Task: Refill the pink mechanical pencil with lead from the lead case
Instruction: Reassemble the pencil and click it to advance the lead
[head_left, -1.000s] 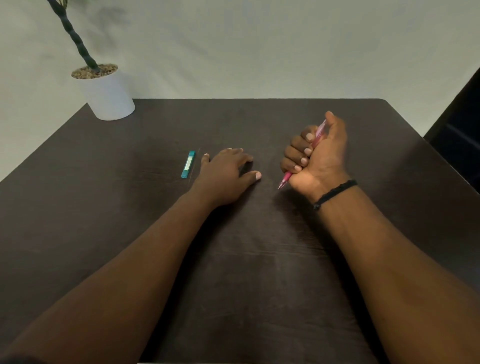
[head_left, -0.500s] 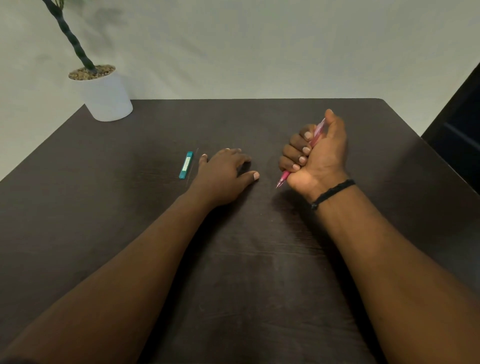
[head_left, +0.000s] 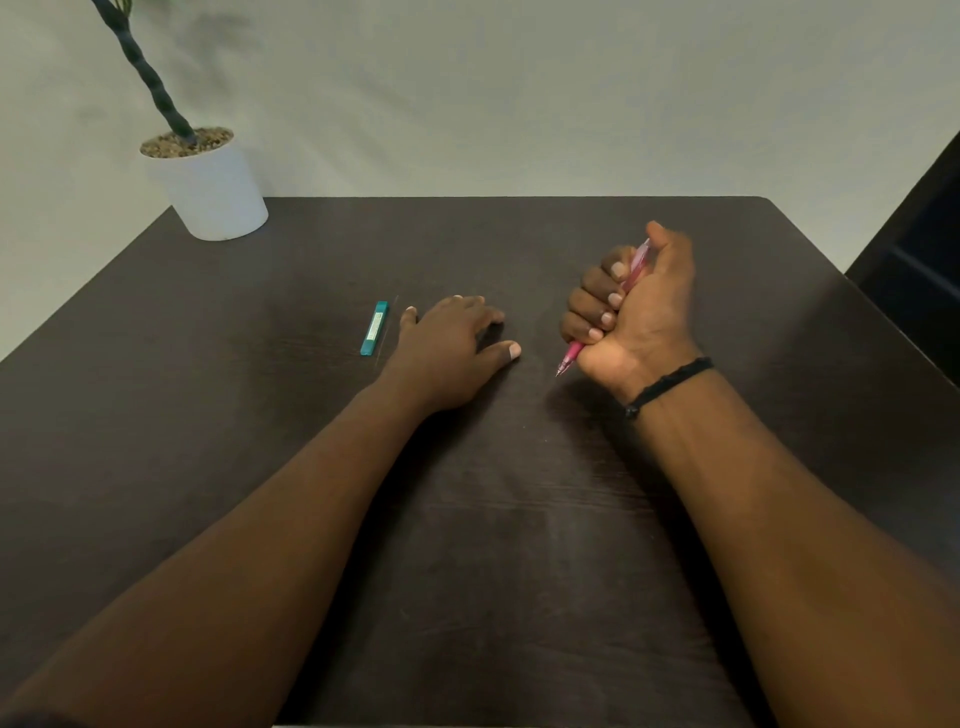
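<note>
Now, right hand (head_left: 641, 317): fisted around pink mechanical pencil (head_left: 570, 357), tip down.
Left hand (head_left: 451, 347): spread flat, empty.
Lead case (head_left: 374, 328): just beside left hand.

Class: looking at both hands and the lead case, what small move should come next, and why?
Probably the left hand slides left to pick up the teal lead case: it lies flat and empty just beside the case, while the right hand already grips the pink pencil.

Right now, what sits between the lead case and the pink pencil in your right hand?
In the head view, the left hand rests flat on the table, between the teal lead case and the pink pencil gripped in the right hand.
</note>
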